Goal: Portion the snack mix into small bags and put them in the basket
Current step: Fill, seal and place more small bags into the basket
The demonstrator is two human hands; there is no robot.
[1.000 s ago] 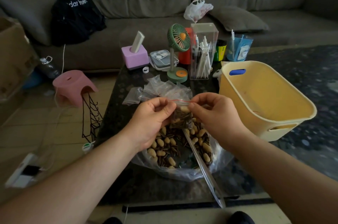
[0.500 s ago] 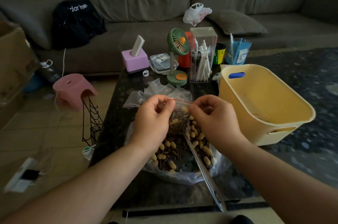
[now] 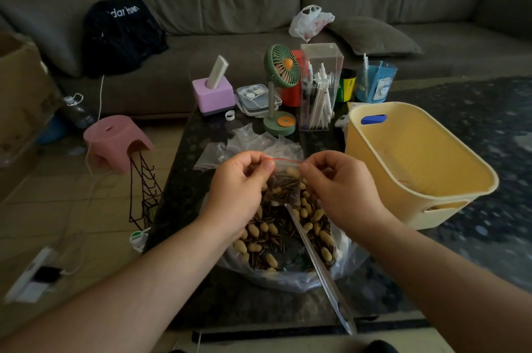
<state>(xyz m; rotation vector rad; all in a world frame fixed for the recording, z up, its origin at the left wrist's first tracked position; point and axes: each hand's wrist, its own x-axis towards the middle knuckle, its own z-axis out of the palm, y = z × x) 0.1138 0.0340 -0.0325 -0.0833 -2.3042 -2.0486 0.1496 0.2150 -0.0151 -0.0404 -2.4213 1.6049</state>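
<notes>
Head view, frame centre: small bag with red zip strip held up directly over large open bag of snack mix, probably so anything spilled drops back into the supply. Left hand pinching left end of the strip, fingers curled; right hand pinching right end likewise, strip stretched between them. Small bag part-filled with peanuts and striped seeds; mouth apparently being pressed closed, seal state not resolvable. Metal tongs resting in big bag, handle toward lower frame edge. Yellow basket at right of frame, just beside the supply for a short transfer; no filled bag visible inside. Spare empty bags lying above the hands.
</notes>
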